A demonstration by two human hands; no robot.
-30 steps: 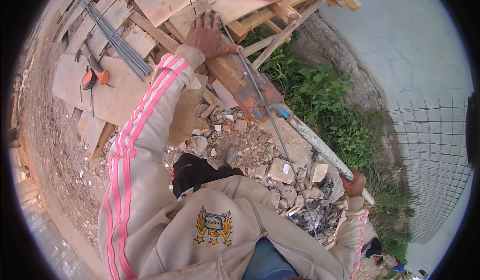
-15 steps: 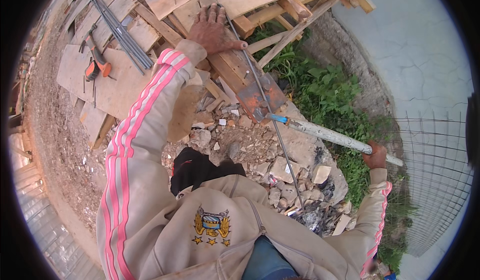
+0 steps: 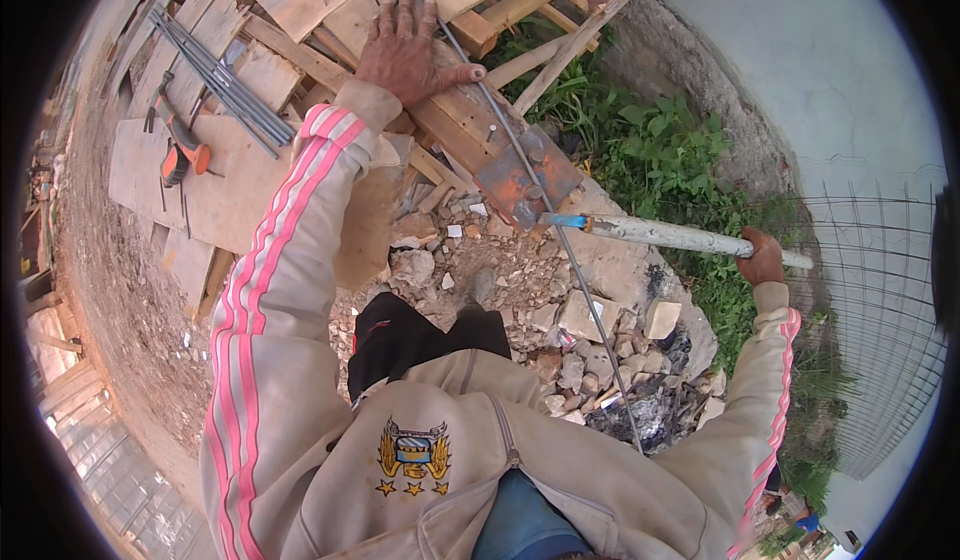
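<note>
My left hand [image 3: 408, 55] lies flat with fingers spread on a wooden plank [image 3: 450, 120], its thumb reaching out to a long thin steel rod [image 3: 570, 250]. That rod runs from beside the hand over a rusty metal plate [image 3: 525, 175] fixed at the plank's end, then slants down over the rubble. My right hand [image 3: 763, 256] is wrapped round a white, paint-worn pipe [image 3: 670, 233] near its outer end. The pipe's inner end has a blue tip [image 3: 563, 220], which meets the rod at the plate's edge; exactly how they engage is too small to tell.
Left on the boards lie a bundle of grey rods [image 3: 220, 85], a hammer [image 3: 172, 120] and an orange-black tape measure [image 3: 174, 166]. Broken rubble [image 3: 590, 340] covers the ground below. Green plants [image 3: 670, 155] grow beside a pale wall [image 3: 800, 60], where wire mesh [image 3: 880, 310] leans.
My right hand and the pipe's outer end have swung away from my body. My left hand stays flat on the plank. The whole view has shifted slightly.
</note>
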